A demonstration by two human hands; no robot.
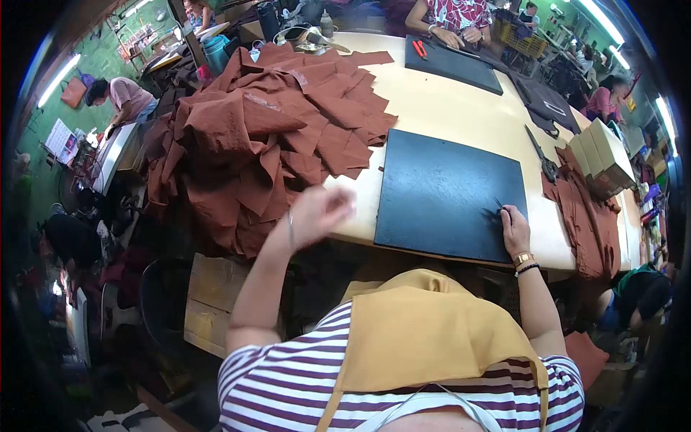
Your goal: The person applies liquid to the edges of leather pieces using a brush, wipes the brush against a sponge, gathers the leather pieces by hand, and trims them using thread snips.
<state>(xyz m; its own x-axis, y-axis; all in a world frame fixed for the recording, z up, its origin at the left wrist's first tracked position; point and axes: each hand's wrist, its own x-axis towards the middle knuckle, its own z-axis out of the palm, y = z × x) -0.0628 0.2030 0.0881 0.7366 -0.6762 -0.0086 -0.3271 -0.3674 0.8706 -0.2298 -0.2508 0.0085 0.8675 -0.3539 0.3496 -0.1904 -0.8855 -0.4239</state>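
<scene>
My right hand (515, 230) is closed at the right side of a black board (450, 191) that lies flat on the table. A small dark tool with thin pointed tips (498, 202) sticks out past its fingers; most of the tool is hidden in the hand. My left hand (324, 214) is raised near the table's front edge, between the board and a big heap of rust-brown fabric pieces (245, 144). Motion blurs its fingers, so I cannot tell whether they hold anything.
Large dark scissors (543, 155) lie right of the board, beside more rust-brown fabric (586, 216) and a stack of small boxes (604, 158). Across the table (432, 108), a person's hands (461, 37) work by another black board (453, 65) with red-handled snips (419, 49).
</scene>
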